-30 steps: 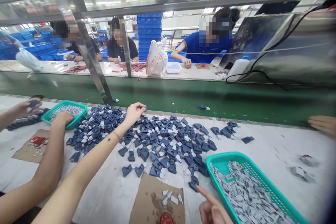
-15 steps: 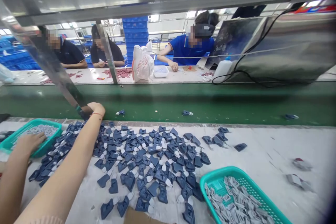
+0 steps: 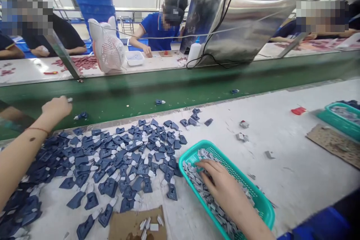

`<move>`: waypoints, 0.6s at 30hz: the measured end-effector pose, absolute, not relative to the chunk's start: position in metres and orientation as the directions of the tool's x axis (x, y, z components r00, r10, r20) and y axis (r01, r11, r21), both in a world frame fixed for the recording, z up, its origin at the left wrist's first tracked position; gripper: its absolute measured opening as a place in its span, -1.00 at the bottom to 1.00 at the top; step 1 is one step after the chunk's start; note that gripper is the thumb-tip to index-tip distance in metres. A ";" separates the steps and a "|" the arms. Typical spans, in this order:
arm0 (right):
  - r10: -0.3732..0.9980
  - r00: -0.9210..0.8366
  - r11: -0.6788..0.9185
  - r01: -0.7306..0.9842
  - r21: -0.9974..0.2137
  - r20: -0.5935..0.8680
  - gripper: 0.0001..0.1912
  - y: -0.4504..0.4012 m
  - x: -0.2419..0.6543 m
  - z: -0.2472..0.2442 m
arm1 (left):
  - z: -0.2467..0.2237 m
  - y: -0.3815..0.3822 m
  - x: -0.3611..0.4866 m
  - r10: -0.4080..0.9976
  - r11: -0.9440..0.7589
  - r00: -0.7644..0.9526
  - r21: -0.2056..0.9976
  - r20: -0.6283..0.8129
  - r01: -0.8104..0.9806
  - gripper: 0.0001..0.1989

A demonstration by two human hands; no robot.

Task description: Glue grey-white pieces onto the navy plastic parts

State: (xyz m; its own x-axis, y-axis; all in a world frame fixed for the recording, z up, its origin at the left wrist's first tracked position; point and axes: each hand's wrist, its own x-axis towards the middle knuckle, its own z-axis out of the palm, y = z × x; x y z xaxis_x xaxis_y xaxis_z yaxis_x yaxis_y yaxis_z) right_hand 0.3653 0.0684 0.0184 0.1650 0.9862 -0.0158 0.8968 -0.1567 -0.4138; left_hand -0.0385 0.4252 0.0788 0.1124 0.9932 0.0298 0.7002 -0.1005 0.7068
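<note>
My left hand (image 3: 57, 108), a cord round its wrist, reaches out over the green belt (image 3: 112, 101). Its fingers are closed, with a small whitish piece (image 3: 70, 99) at the tips. Just beyond that hand lies a dark blue part with a white tab (image 3: 81, 115) on the belt. My right hand (image 3: 216, 174) is down in a green basket (image 3: 187, 187) of small grey pieces (image 3: 221, 212). Its fingers are apart from the thumb and touch the pieces; nothing held shows. Many dark blue parts (image 3: 108, 187) with white tabs are heaped between my arms.
Brown cardboard (image 3: 120, 228) with white bits lies at the near edge. Further right are a red item (image 3: 298, 110), a second green basket (image 3: 337, 120) and more cardboard (image 3: 334, 142). A blue sleeve (image 3: 323, 221) shows lower right. Across the belt, a person in blue (image 3: 157, 30) works.
The view has swung right. My right hand has come into view, inside the green basket. My left hand is still over the belt; another person's hand in the left basket is out of view.
</note>
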 end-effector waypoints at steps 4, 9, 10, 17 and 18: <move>0.999 0.014 -0.029 0.930 -0.367 -0.043 -0.76 0.084 0.366 0.016 | 0.082 0.390 -0.008 0.989 -0.083 0.145 0.725 -0.024 0.684 -0.68; 0.999 -0.037 0.018 0.910 -0.414 -0.038 -0.83 0.092 0.370 0.019 | 0.092 0.308 0.028 0.939 -0.074 0.335 0.900 -0.083 0.430 -0.62; 0.999 -0.036 0.018 0.904 -0.428 -0.033 -0.85 0.093 0.371 0.020 | 0.094 0.291 0.032 0.924 -0.030 0.366 0.934 -0.110 0.355 -0.63; 0.994 0.109 -0.069 0.787 -0.614 0.027 -0.86 0.077 0.361 0.032 | 0.085 0.184 0.024 0.870 0.250 0.406 0.960 -0.279 0.125 -0.75; 0.988 0.151 -0.094 0.731 -0.676 0.026 -0.84 0.072 0.355 0.036 | 0.081 0.169 0.023 0.864 0.284 0.402 0.953 -0.302 0.104 -0.75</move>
State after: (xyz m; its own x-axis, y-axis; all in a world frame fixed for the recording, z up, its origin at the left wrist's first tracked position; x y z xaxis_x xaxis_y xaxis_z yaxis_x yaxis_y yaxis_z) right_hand 0.3546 0.0718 0.0355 0.1511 0.9882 0.0256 0.7312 -0.0943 -0.6756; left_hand 0.0228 0.1695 0.0809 0.4021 0.8645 -0.3016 0.1038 0.2842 0.9531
